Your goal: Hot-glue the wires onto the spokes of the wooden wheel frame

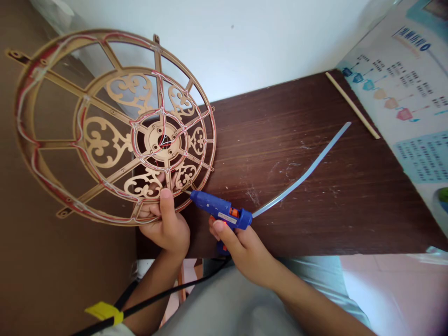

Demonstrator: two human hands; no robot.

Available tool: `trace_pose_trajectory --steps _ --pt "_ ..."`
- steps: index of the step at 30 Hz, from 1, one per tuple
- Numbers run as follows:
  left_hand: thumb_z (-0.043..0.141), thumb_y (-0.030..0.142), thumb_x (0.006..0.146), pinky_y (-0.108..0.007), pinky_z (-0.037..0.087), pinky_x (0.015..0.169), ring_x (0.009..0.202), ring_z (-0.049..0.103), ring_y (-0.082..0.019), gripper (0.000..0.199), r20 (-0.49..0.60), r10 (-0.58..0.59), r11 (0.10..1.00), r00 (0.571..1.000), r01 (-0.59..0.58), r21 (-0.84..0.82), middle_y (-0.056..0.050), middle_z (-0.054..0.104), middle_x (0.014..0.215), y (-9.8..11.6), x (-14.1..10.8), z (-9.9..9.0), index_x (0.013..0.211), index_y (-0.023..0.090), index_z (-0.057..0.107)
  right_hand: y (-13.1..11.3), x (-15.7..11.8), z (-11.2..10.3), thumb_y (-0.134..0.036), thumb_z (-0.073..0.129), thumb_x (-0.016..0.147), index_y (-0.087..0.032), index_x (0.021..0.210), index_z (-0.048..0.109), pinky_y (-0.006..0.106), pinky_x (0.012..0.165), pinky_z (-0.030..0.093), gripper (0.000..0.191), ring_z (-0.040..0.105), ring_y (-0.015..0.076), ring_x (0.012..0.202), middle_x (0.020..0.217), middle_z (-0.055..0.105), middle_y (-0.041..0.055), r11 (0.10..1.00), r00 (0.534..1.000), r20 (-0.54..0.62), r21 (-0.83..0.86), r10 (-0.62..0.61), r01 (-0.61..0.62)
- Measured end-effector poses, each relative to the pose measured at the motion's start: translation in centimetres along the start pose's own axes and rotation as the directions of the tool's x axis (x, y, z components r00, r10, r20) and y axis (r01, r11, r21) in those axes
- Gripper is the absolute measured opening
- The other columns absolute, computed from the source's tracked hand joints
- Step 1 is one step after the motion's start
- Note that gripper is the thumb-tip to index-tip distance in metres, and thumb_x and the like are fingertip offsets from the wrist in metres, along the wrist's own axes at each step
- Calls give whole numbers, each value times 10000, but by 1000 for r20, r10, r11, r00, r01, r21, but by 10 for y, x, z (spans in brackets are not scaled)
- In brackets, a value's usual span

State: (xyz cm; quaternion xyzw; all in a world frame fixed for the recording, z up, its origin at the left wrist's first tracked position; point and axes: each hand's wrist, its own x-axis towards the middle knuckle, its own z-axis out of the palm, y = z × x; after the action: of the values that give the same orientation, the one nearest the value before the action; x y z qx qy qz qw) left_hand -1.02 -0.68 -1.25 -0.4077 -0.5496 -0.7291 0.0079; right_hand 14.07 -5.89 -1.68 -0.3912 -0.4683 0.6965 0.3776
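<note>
My left hand (168,228) is closed on the lower rim of a round gold lattice frame (119,176), its thumb in front and fingers partly hidden behind. The frame stands tilted up, with red and white wires (26,133) running along its rings and spokes and meeting near the hub. My right hand (245,247) grips a blue glue gun (212,205), whose nozzle points left at the frame's lower right part, close to my left fingers; whether it touches is unclear. A long translucent glue stick (304,177) sticks out of the gun's back. A small red light glows by my right thumb.
Below lies a dark brown wooden tabletop (273,135) with pale scuffs. A thin wooden stick (352,105) rests at its far right, beside a printed poster (395,98). A black cable (168,291) with a yellow tag crosses under my left forearm. A brown panel (52,261) stands left.
</note>
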Motion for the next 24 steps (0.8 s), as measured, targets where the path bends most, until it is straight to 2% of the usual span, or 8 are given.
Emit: trace_pose_trajectory --steps 4,8,11,13,16,18,20,24 --pt "744 135 902 -388 622 915 864 782 -189 484 3 -23 999 1000 23 -24 62 618 760 0 0 -1 694 248 322 -1 0 -1 -742 493 1095 -227 1021 649 371 762 541 543 537 204 795 862 563 21 997 998 -1 -49 57 -57" --pt "720 115 920 -404 618 976 879 791 -189 464 18 -14 1000 1000 15 -8 58 633 767 2 1 -2 694 244 335 -1 0 1 -718 511 1098 -243 899 601 413 880 557 523 555 216 827 808 536 6 998 1000 -30 -68 3 -5" --pt "732 131 919 -393 627 941 879 789 -190 479 15 -23 1000 1000 23 -8 53 641 777 2 0 -3 688 242 327 -1 0 1 -710 515 1099 -224 1023 659 432 916 561 513 583 219 858 901 608 33 997 999 -21 -74 24 -26" --pt "728 140 926 -394 627 937 898 789 -194 478 24 -33 999 999 34 -10 44 660 793 2 0 -3 687 242 327 -1 -1 1 -729 505 1094 -215 1088 676 430 899 567 542 597 227 882 951 638 54 996 999 -25 -84 36 -38" --pt "720 134 933 -394 623 937 912 792 -195 452 40 -54 998 998 55 -14 30 713 846 2 -2 -2 700 242 348 1 -2 0 -757 485 1089 -219 1030 667 397 819 577 572 592 223 847 902 619 45 995 997 -34 -70 62 -65" --pt "722 116 924 -382 622 936 895 793 -185 449 27 -54 997 998 56 -48 37 714 836 2 -2 0 700 240 353 1 -2 -1 -751 480 1096 -216 1052 674 372 773 585 571 598 213 828 904 623 42 995 995 7 -36 96 -95" --pt "719 106 918 -384 619 967 898 795 -180 452 21 -58 995 998 60 -81 44 707 816 1 -1 1 690 237 351 1 -3 -4 -732 505 1101 -214 1159 688 384 841 608 553 645 217 899 988 668 58 996 994 72 10 86 -87" --pt "711 125 919 -450 609 1053 983 815 -211 437 29 -120 987 992 123 -103 28 727 873 0 2 1 702 242 350 -4 -6 -10 -646 662 1074 -260 1377 650 485 1139 562 492 688 252 1239 1363 666 103 988 987 161 147 12 -36"
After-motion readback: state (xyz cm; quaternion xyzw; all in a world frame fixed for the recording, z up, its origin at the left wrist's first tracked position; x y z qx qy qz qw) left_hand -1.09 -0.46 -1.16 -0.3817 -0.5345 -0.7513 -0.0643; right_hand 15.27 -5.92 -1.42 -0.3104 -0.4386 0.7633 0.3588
